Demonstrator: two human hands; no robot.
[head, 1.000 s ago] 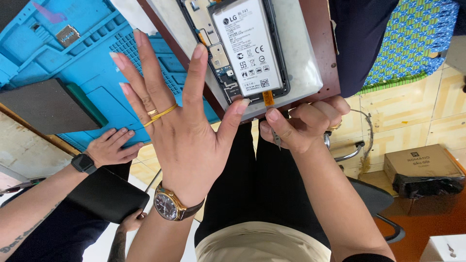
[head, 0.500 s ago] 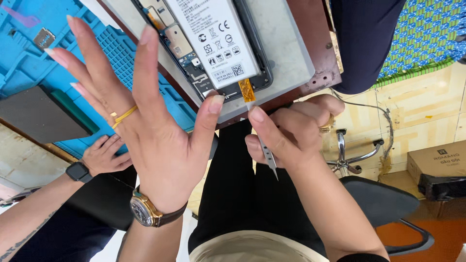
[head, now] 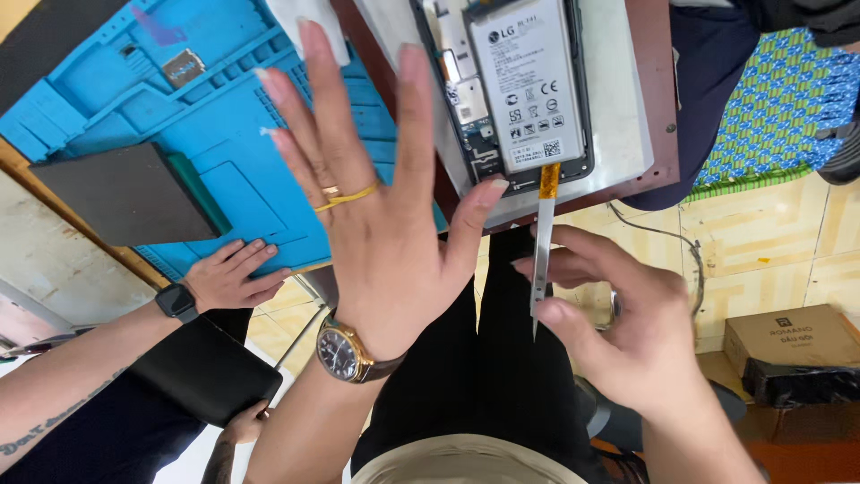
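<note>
Tweezers (head: 541, 260) pinched in right hand (head: 627, 336), tip at phone (head: 528, 90).

brown table (head: 658, 134) bears a blue repair mat (head: 215, 170) and a grey pad (head: 627, 99).

Pale yellow patterned floor tiles (head: 788, 242) below the hands, brown wooden tabletop edge (head: 658, 108) above, bright daylight all over.

We see a blue silicone repair mat (head: 134, 108) with a dark slab (head: 121, 193) on it, a cardboard box (head: 788, 336) on the tiled floor (head: 761, 242), and 1 blue-green patterned cloth (head: 770, 116).
</note>
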